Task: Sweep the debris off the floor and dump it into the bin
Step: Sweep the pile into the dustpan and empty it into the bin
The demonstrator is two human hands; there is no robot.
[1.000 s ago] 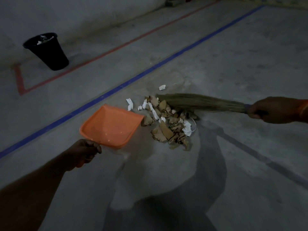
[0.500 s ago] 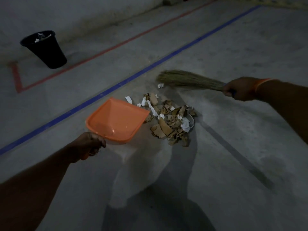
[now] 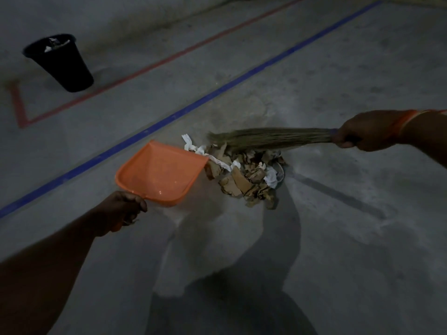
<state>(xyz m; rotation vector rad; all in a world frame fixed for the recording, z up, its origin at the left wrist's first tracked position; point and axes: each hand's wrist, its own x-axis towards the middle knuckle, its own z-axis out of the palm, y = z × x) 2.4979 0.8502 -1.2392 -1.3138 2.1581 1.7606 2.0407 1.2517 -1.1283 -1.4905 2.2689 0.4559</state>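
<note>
The debris lies in a pile on the floor, touching the dustpan lip. It looks light and floppy (torn card and paper), so it is best pushed. The dustpan handle is gripped by the left hand, the broom by the right hand. The bin stands well apart. No writing can be read.

broom: swung back from beyond the debris onto its far edge | loose white scrap: swept into pile
</note>
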